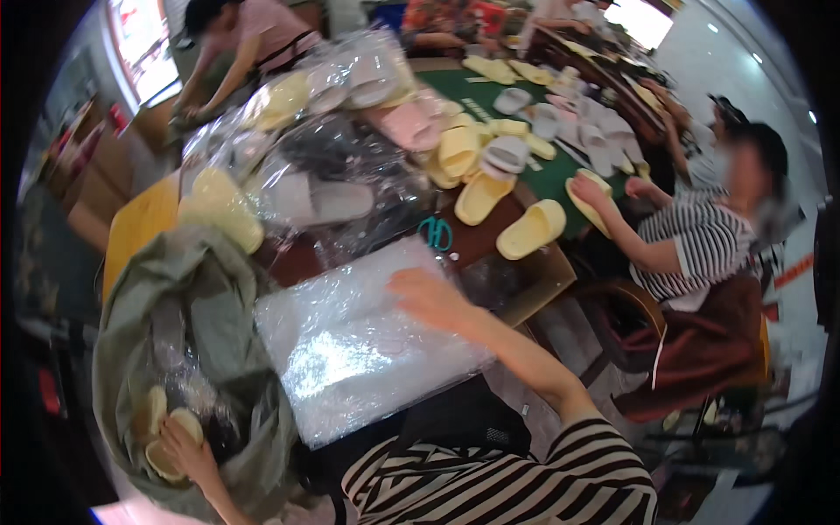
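Down at seven o'clock, the left hand [185, 451] reaches into a grey-green sack [210, 289], fingers closed on a pair of yellow slippers [166, 437], the sack's mouth gaping to give access. Toward the centre, a stack of clear plastic bags [350, 350] lies flat within reach; the right hand [429, 297] rests on its two o'clock corner, fingers loose, pinning it. Teal scissors [436, 233] lie just beyond, at twelve.

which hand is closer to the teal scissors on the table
Right. The right hand rests on the stack of clear bags just below the scissors; the left hand is far off, down in the sack.
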Demonstrator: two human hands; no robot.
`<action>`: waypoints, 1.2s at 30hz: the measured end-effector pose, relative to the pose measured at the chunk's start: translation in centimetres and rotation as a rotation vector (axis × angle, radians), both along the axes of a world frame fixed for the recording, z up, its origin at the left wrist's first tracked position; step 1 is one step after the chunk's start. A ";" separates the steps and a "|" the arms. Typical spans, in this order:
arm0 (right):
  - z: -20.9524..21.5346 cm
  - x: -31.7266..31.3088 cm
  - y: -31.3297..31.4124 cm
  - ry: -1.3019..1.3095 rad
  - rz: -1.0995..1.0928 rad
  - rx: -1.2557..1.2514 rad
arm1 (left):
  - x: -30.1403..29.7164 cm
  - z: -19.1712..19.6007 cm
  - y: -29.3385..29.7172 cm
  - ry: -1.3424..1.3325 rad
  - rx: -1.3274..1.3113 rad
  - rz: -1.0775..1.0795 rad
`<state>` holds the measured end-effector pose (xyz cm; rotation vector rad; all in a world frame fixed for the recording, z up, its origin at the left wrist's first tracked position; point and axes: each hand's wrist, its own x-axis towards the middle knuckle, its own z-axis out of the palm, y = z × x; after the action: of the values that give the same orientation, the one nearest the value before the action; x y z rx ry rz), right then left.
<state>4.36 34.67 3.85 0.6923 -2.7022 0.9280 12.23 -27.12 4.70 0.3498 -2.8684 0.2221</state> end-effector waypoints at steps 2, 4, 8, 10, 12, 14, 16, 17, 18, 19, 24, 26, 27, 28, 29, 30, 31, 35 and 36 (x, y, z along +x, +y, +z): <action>-1.6 -1.2 -3.5 -0.020 0.178 0.092 | -0.6 0.0 0.5 0.045 0.016 -0.060; -2.4 -2.0 -6.5 -0.005 0.237 0.337 | -2.0 1.5 0.7 0.091 0.023 -0.082; -2.3 -2.5 -10.2 -0.028 0.340 0.398 | -0.9 6.8 -1.7 0.127 0.073 -0.132; -3.1 -2.4 -10.4 -0.099 0.365 0.449 | -1.6 10.6 -0.7 0.239 -0.033 -0.261; -5.2 -2.5 -9.3 -0.110 0.349 0.382 | -3.9 12.6 1.4 0.346 0.095 -0.346; -4.5 -2.9 -9.9 -0.152 0.404 0.359 | -4.1 15.3 1.9 0.262 0.537 -0.181; -6.0 -3.0 -10.6 -0.109 0.327 0.359 | -5.8 18.6 4.8 0.302 0.864 -0.275; -7.5 -3.6 -9.7 0.001 0.383 0.261 | -6.7 20.3 7.3 0.341 0.838 -0.263; -8.6 -4.7 -8.7 0.119 0.425 0.159 | -8.6 21.1 8.7 0.310 0.950 -0.278; -6.4 -5.0 -9.4 -0.078 0.341 0.028 | -9.9 21.6 8.7 0.174 0.897 -0.265; 4.3 -3.9 -10.4 -0.565 0.251 -0.647 | -12.5 22.1 19.7 0.028 1.147 -0.434; 6.8 -4.1 -9.9 -0.831 0.259 -1.175 | -11.3 22.3 26.4 -0.003 1.080 -0.456; 7.3 -4.2 -9.2 -0.830 0.258 -1.175 | -10.8 22.0 28.5 0.030 0.934 -0.596; 7.8 -4.2 -8.2 -0.852 0.337 -1.397 | -10.4 21.3 30.4 0.061 0.788 -0.734; 8.4 -4.2 -7.3 -0.868 0.420 -1.620 | -9.9 20.0 32.3 0.150 0.584 -0.834; 9.7 -3.9 -6.6 -0.854 0.360 -1.669 | -9.4 18.1 34.0 0.238 0.377 -0.920; 9.3 -4.1 -5.2 -0.913 0.407 -1.771 | -8.6 15.9 35.9 0.198 0.176 -0.911; 6.5 -4.5 0.1 -1.071 0.437 -1.693 | -4.8 8.2 41.6 0.086 -0.061 -0.900; 4.6 -4.3 1.7 -1.064 0.410 -1.698 | -4.3 6.0 42.5 -0.017 -0.038 -0.948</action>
<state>0.03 36.32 8.43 0.2530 -0.9678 3.4882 7.94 15.34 10.68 -0.9967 -2.6862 0.0902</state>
